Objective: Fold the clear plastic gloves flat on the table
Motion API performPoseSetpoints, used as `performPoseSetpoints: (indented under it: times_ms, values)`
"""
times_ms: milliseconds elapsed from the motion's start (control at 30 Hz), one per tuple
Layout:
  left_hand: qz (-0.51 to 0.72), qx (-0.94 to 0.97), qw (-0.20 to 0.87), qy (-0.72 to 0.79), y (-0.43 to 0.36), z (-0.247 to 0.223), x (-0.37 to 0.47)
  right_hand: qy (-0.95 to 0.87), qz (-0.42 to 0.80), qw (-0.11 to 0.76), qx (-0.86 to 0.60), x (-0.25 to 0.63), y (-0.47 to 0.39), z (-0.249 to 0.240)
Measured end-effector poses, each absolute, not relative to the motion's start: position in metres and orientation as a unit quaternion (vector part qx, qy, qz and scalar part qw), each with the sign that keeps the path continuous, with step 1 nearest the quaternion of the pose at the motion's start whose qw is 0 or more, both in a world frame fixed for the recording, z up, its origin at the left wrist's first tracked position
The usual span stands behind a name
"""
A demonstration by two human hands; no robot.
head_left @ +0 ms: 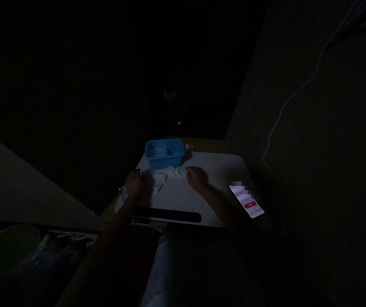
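In the dim head view, my left hand (134, 184) is at the left edge of a small white table, its fingers curled. Beside it lies a flat white sheet (155, 185), of paper or thin plastic. Whether the hand grips that sheet is too dark to tell. My right hand (196, 178) rests over the tabletop, fingers bent and closed at the end of a row of crumpled white pieces (179, 171). Just behind those pieces stands a blue plastic basin (165, 161) with something pale inside.
A lit phone (248, 200) lies at the right side of the white table (214, 170), which has a dark slot (170, 214) along its front. Behind it is a small reddish-white object (189, 146). A white cable (280, 115) hangs at right; a green tub (10, 249) sits low left.
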State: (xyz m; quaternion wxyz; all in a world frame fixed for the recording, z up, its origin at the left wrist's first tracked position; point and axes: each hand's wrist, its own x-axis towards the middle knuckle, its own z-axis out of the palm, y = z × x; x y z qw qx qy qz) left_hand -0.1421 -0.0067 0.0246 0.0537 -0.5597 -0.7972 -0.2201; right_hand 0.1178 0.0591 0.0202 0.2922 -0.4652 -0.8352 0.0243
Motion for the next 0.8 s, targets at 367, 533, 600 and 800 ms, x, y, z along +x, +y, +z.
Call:
performPoseSetpoints:
  times_ms: [367, 533, 600, 800]
  values:
    - [-0.071, -0.461, -0.040, -0.884, -0.032, 0.027, -0.153, -0.829, -0.005, 0.262, -0.495, 0.151, 0.040, -0.014]
    - [-0.070, -0.473, -0.079, -0.874, -0.034, 0.036, -0.163, -0.820, 0.004, 0.268, -0.505, 0.155, 0.039, -0.016]
    - [-0.085, -0.474, -0.079, -0.873, -0.032, 0.046, -0.165, -0.815, 0.010, 0.285, -0.505, 0.157, 0.039, -0.017]
    - [-0.335, -0.537, -0.095, -0.768, -0.007, 0.081, -0.140, -0.760, 0.080, 0.375, -0.524, 0.167, 0.036, -0.022]
